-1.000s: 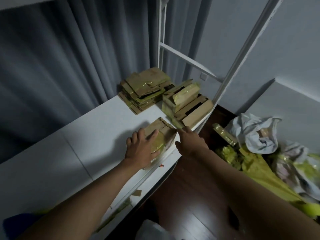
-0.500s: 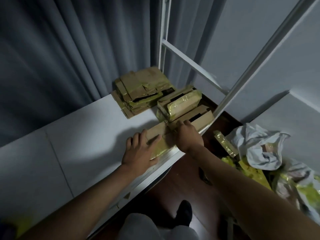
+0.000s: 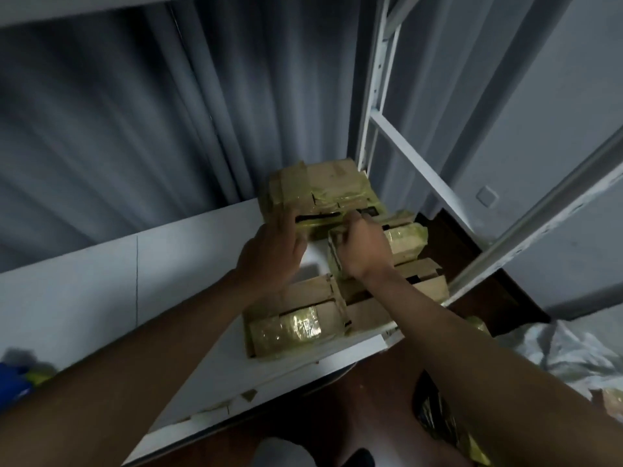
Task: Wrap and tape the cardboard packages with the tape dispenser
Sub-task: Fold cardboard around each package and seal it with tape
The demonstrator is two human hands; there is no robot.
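1. While our left hand [image 3: 269, 254] reaches to the stack of cardboard packages [image 3: 320, 193] at the far right corner of the white shelf [image 3: 101, 298], its fingers lie fairly straight against the stack's left front edge.
2. Our right hand [image 3: 362, 251] has its fingers curled at the stack's front; it seems to pinch a package there, though blur keeps us from being sure.
3. Just right of that hand, more taped packages [image 3: 404, 241] sit against the shelf's right edge.
4. Nearer us, by the front edge, a package with glossy tape [image 3: 293, 325] lies flat under our forearms.
5. We see a grey curtain [image 3: 135, 129] behind the shelf and a white frame [image 3: 421, 170] to the right.
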